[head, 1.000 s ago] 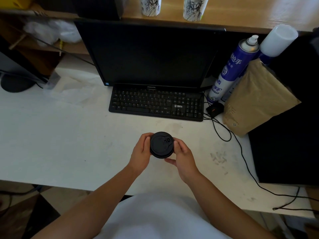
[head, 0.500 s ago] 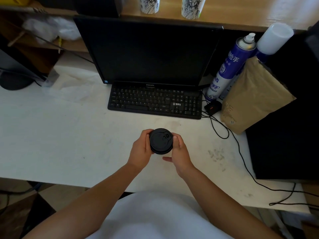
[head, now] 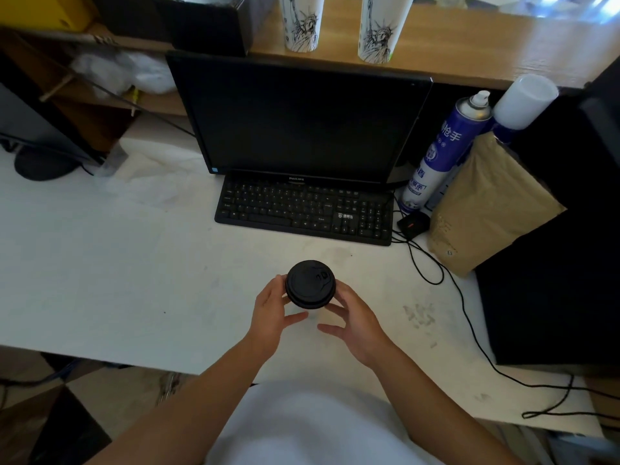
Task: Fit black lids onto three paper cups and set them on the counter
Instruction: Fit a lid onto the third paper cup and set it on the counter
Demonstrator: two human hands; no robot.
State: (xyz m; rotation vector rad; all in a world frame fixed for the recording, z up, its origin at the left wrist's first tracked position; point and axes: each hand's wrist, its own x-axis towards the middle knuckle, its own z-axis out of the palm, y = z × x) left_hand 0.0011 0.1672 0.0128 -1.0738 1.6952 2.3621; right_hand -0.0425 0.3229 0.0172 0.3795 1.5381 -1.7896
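A paper cup with a black lid [head: 310,284] sits between my hands just above the white desk [head: 117,270], in front of the keyboard. I see it from above, so the lid hides nearly all of the cup body. My left hand [head: 270,312] wraps its fingers around the lid's left side and my right hand [head: 355,322] touches its right side. Both thumbs stick out below the lid, apart from it. Two white printed paper cups [head: 302,25] [head: 382,28] stand on the wooden counter [head: 486,52] behind the monitor, with their tops out of frame.
A black monitor [head: 302,119] and keyboard [head: 303,209] stand straight ahead. To the right are a blue spray can [head: 443,149], a brown paper bag [head: 486,203], a black box [head: 553,280] and trailing black cables [head: 469,317]. A black round base [head: 43,166] sits far left.
Both thumbs have come off the lid and spread below it. The lid has turned slightly between my hands, and the view has tilted upward a little.
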